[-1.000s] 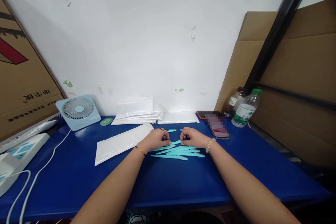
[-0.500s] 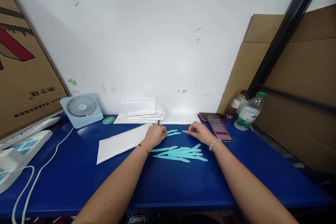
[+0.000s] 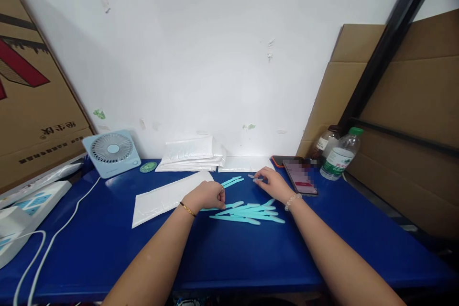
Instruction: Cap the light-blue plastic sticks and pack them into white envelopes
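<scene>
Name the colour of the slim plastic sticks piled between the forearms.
The slim plastic sticks are turquoise, clearest in the head view.

On our blue surface [image 3: 229, 253], right of the fan [image 3: 113, 153], we see white packets [image 3: 165, 199], turquoise sticks [image 3: 251, 212] and a phone [image 3: 304, 184]

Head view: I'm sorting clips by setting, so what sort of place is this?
Probably a makeshift indoor workstation: a blue table holds white padded mailers, a desk fan and a power strip.
</scene>
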Tool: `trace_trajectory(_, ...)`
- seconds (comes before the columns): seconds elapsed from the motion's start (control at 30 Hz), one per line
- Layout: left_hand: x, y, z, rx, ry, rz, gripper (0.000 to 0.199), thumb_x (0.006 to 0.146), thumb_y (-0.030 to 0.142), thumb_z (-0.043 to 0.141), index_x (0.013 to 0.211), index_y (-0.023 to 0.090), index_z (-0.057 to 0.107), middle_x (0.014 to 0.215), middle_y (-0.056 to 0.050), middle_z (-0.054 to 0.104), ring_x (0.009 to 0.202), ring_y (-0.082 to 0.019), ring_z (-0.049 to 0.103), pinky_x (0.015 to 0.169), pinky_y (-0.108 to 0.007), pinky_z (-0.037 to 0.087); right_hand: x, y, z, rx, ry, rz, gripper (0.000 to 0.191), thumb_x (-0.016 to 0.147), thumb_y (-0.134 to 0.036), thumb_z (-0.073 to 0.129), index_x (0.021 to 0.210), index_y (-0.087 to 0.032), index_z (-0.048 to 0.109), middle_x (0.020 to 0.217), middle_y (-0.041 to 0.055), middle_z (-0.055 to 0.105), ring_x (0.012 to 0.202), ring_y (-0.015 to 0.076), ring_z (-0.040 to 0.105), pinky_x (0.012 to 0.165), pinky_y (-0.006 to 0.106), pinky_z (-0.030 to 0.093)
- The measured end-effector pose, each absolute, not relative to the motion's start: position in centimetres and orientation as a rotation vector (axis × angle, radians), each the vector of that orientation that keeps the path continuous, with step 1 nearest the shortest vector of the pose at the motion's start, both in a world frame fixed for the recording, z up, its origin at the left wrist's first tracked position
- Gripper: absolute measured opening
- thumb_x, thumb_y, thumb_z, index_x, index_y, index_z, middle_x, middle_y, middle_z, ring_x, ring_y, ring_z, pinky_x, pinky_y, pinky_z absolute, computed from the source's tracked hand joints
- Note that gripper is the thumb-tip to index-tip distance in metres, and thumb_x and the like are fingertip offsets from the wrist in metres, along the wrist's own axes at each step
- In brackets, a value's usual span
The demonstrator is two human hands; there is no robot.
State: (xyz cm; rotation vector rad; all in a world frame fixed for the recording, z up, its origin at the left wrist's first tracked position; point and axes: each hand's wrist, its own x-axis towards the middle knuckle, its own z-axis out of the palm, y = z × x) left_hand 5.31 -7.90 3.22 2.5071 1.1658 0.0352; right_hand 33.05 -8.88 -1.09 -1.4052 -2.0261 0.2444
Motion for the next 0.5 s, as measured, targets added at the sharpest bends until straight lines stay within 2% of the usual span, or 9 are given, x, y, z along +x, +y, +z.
trace_trajectory(0.07,5.6,-8.1,3.2,2.484,1.174,-0.01,0.004,0.063,0.026,0.064,0.063,0.022,0.066,0.067,-0.001,0.066,0.063,-0.016,0.058,0.055,-0.024,0.036,32.7,-9.1,-0.9,-1.388,-1.997,0.309,0.017,0.083,-0.035,0.055,0.083,-0.021,0.065,0.091,0.0057,0.062,0.082,0.0188,0.057,0.073,0.031,0.044)
trace_trajectory(0.13,6.1,-8.1,2.8,2.501,1.164,0.06,0.007,0.066,0.024,0.06,0.064,0.021,0.066,0.067,-0.001,0.066,0.062,-0.016,0.057,0.055,-0.025,0.036,32.2,-9.3,-0.7,-1.363,-1.939,0.44,0.024,0.084,-0.042,0.053,0.084,-0.021,0.066,0.089,0.0048,0.064,0.079,0.0181,0.057,0.071,0.03,0.045)
trace_trajectory(0.3,7.8,-7.7,1.6,2.233,1.07,0.461,0.022,0.078,0.035,0.05,0.083,0.017,0.062,0.072,-0.001,0.062,0.065,-0.014,0.055,0.056,-0.023,0.039,29.4,-9.9,-0.7,-1.174,-1.594,0.923,0.035,0.082,-0.051,0.055,0.096,-0.02,0.063,0.073,0.0014,0.062,0.061,0.0133,0.053,0.059,0.026,0.044)
trace_trajectory(0.5,8.7,-7.0,0.5,2.11,1.052,0.547,0.027,0.077,0.041,0.053,0.083,0.016,0.06,0.069,0.0,0.059,0.062,-0.013,0.052,0.055,-0.022,0.038,28.7,-8.7,-1.5,-1.115,-1.256,0.898,0.037,0.07,-0.054,0.067,0.077,-0.017,0.064,0.062,0.0013,0.057,0.053,0.0118,0.048,0.052,0.025,0.039)
